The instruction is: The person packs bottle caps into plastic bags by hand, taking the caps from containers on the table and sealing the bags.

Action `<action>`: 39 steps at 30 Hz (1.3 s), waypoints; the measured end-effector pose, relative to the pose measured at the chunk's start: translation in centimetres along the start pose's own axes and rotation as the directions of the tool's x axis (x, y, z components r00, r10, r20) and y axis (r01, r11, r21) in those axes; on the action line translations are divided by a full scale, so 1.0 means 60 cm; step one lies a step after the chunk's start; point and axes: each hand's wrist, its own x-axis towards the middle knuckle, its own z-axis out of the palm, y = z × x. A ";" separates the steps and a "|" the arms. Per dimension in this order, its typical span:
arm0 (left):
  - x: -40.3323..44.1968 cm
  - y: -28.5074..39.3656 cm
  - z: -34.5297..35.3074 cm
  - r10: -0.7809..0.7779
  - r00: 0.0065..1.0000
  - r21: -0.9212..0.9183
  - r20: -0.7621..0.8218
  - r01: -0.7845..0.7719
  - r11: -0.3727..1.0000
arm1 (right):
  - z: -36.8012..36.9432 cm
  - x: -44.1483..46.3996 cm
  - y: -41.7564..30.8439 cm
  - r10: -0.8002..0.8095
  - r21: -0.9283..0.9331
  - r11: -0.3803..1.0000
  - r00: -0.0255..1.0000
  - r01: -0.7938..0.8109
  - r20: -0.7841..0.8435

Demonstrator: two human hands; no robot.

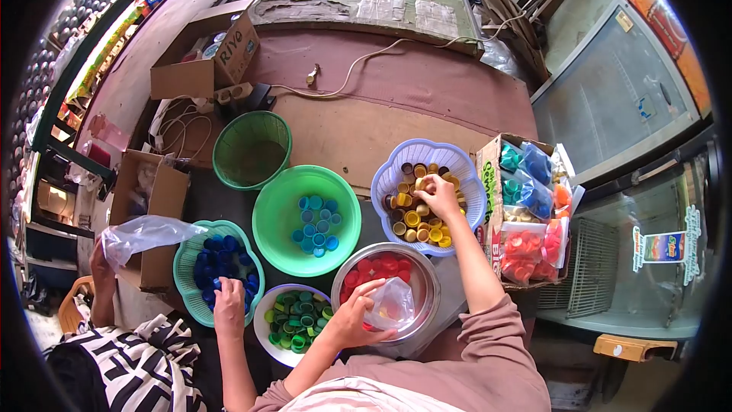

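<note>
My left hand (352,319) is closed on the edge of a clear plastic bag (395,301), whose mouth is turned up above a steel bowl (431,313) of red bottle caps (374,268). Over a lavender basket (389,164), my right hand (440,197) pinches a tan bottle cap (420,184). Brown, tan and yellow caps (412,219) lie loose in that basket, just under my fingers. A white bowl (264,336) of green caps (293,319) is beside my left forearm. What the bag contains is hard to make out.
At left, a co-worker's hand (229,307) reaches into a teal basket (185,278) of blue caps; their other hand (101,263) holds a plastic bag (145,238). A green basin (263,248) has light-blue caps. A carton (492,210) of bagged caps stands right.
</note>
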 end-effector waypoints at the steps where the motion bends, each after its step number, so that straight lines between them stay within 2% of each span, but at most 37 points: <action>1: 0.002 0.003 -0.001 0.011 1.000 -0.011 -0.010 -0.011 1.000 | 0.001 -0.006 0.010 -0.011 0.070 0.997 0.999 0.013 -0.041; 4: -0.002 0.006 0.001 0.031 1.000 0.000 -0.007 -0.031 1.000 | -0.004 -0.018 0.018 0.039 0.105 0.994 0.998 -0.034 -0.048; 8: -0.004 0.002 0.010 -0.003 0.999 -0.031 -0.040 0.002 1.000 | -0.010 -0.029 -0.027 -0.151 0.171 0.972 0.986 0.162 -0.074; 9: 0.000 0.002 0.010 -0.008 0.999 -0.006 -0.048 0.008 1.000 | -0.017 -0.037 -0.049 -0.156 0.256 0.954 0.987 0.158 -0.028; 10: 0.005 0.000 0.009 -0.011 0.998 0.019 -0.056 0.012 1.000 | -0.023 -0.048 -0.076 -0.136 0.464 0.881 0.989 0.099 0.049; 12: 0.011 -0.005 0.014 -0.034 0.996 -0.053 -0.084 0.029 0.998 | -0.037 -0.075 -0.122 -0.147 0.783 0.617 0.968 -0.071 0.203; 14: 0.008 -0.023 0.025 -0.053 0.991 -0.129 -0.120 0.038 0.991 | -0.043 -0.095 -0.137 -0.254 0.840 0.541 0.942 -0.051 0.220; 16: 0.011 -0.021 0.022 -0.048 0.993 -0.107 -0.110 0.036 0.994 | -0.049 -0.111 -0.149 -0.331 0.869 0.494 0.918 -0.031 0.221; 18: 0.017 -0.013 0.015 -0.048 0.994 -0.057 -0.099 0.042 0.997 | -0.077 -0.136 -0.174 -0.458 0.732 0.664 0.856 0.151 0.239; 19: 0.020 -0.010 0.012 -0.047 0.994 -0.041 -0.096 0.043 0.998 | -0.092 -0.153 -0.190 -0.525 0.605 0.748 0.802 0.275 0.285; 20: 0.020 -0.011 0.011 -0.046 0.994 -0.031 -0.102 0.043 0.999 | -0.104 -0.169 -0.203 -0.576 0.461 0.791 0.741 0.401 0.344; 22: 0.019 -0.013 0.012 -0.041 0.993 -0.014 -0.114 0.040 0.999 | -0.110 -0.204 -0.223 -0.630 0.281 0.773 0.639 0.569 0.441; 23: 0.017 -0.016 0.015 -0.031 0.993 -0.029 -0.117 0.028 0.999 | -0.111 -0.220 -0.230 -0.593 0.209 0.797 0.666 0.567 0.453; 26: 0.009 -0.022 0.021 -0.001 0.994 -0.039 -0.113 -0.004 0.999 | -0.104 -0.200 -0.205 -0.466 0.382 0.868 0.787 0.317 0.405; 27: 0.009 -0.019 0.020 0.006 0.994 -0.021 -0.107 -0.008 1.000 | -0.088 -0.179 -0.175 -0.460 0.356 0.866 0.838 0.351 0.293; 28: 0.010 -0.016 0.019 0.013 0.995 -0.003 -0.100 -0.013 1.000 | -0.073 -0.160 -0.153 -0.367 0.343 0.894 0.910 0.289 0.191; 29: 0.010 -0.015 0.018 0.017 0.995 -0.004 -0.097 -0.018 1.000 | -0.041 -0.138 -0.109 -0.238 0.215 0.952 0.968 0.216 0.083; 30: 0.010 -0.015 0.017 0.015 0.996 0.000 -0.091 -0.015 1.000 | -0.024 -0.118 -0.087 -0.152 0.101 0.984 0.986 0.145 0.064; 31: 0.009 -0.015 0.016 0.011 0.996 0.003 -0.086 -0.011 1.000 | -0.010 -0.099 -0.073 -0.219 -0.052 0.974 0.975 0.220 0.023; 34: 0.009 -0.017 0.013 0.003 0.997 0.012 -0.075 -0.002 1.000 | 0.031 -0.058 -0.062 -0.395 -0.260 0.875 0.913 0.408 0.103; 37: 0.011 -0.018 0.010 -0.012 0.998 0.014 -0.069 0.013 1.000 | 0.066 -0.031 -0.055 -0.371 -0.423 0.806 0.910 0.414 0.184; 39: 0.011 -0.019 0.009 -0.015 0.997 0.014 -0.071 0.016 1.000 | 0.073 -0.023 -0.049 -0.334 -0.431 0.813 0.920 0.391 0.205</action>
